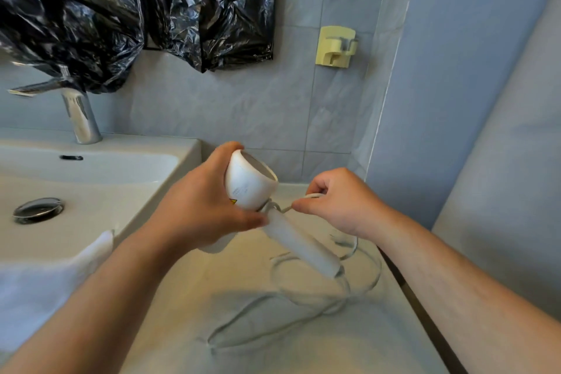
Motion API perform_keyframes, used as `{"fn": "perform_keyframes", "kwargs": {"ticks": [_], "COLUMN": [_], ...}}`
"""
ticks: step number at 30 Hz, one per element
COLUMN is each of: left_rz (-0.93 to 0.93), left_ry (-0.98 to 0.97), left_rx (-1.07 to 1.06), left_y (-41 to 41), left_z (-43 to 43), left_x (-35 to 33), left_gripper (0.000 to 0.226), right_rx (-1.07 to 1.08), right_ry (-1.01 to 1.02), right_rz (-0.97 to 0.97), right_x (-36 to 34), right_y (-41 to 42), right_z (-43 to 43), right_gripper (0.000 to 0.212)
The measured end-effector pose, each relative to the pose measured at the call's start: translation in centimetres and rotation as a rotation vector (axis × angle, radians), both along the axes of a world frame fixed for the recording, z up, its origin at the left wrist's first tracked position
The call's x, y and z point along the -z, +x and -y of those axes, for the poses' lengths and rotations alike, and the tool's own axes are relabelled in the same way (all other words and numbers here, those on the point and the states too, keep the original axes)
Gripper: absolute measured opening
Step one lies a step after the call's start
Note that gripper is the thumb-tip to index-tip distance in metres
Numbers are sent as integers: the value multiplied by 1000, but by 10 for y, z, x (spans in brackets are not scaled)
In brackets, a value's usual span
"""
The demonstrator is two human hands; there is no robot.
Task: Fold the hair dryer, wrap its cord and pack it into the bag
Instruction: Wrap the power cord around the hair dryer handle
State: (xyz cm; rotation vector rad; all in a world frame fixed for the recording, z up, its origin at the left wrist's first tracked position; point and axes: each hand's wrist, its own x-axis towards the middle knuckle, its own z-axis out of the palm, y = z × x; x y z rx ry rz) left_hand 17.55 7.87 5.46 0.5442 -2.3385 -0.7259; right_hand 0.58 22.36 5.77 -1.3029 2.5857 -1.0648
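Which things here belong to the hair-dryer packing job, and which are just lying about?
In the job: hair dryer, cord, left hand, right hand.

Lying about: faucet, sink drain, wall hook, black plastic sheeting, white cloth.

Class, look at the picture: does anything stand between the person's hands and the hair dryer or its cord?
Nothing visible does. The left hand already grips the hair dryer, and the right hand pinches its cord beside the handle.
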Motion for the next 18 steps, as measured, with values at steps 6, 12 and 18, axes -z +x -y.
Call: {"fn": "perform_keyframes", "kwargs": {"ticks": [6, 12, 18], "left_rz": [-140, -299, -477], "left_ry": [-138, -159, 7], "left_rx": [-163, -198, -146], "left_y": [30, 10, -36], "left_z": [-2, -3, 5], "left_x": [-19, -10, -1], "left_gripper": [100, 101, 103], "right_rx": [-83, -82, -61], "right_ry": [-64, -295, -593], "right_rz": [86, 290, 106], "right_x": [-34, -44, -42], "right_y": [21, 34, 39], "right_z": [-4, 8, 22], "right_gripper": [20, 25, 46]}}
